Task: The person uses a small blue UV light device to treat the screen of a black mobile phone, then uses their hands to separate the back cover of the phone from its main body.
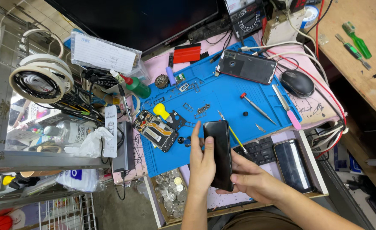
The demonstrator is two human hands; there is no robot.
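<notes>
A: Start at the left of the blue mat [222,102]. What lies out there?

B: Well off its left edge hang rolls of white tape [41,76]. Just off that edge stands a green bottle [137,87] with a red cap. On the mat's left part lies an opened phone [155,130], its insides showing, with a yellow tool [162,111] touching its top

A: And the hands?

B: At the mat's front edge, both hold a black phone [220,153], dark glass up. The left hand [201,164] wraps its left side, thumb laid on the glass. The right hand [251,181] supports its lower right end from beneath, fingers closed around it. A yellow-handled tool [234,135] lies just right of that phone's top

A: Further right?

B: On the mat's far right part lies another phone, back up [246,66]; nearer the middle, a red-tipped screwdriver [257,108]. Off the right edge sits a black mouse [297,83]. In front of the mat, right of the hands, are a keyboard [260,150] and a dark-screened phone [293,165]
</notes>
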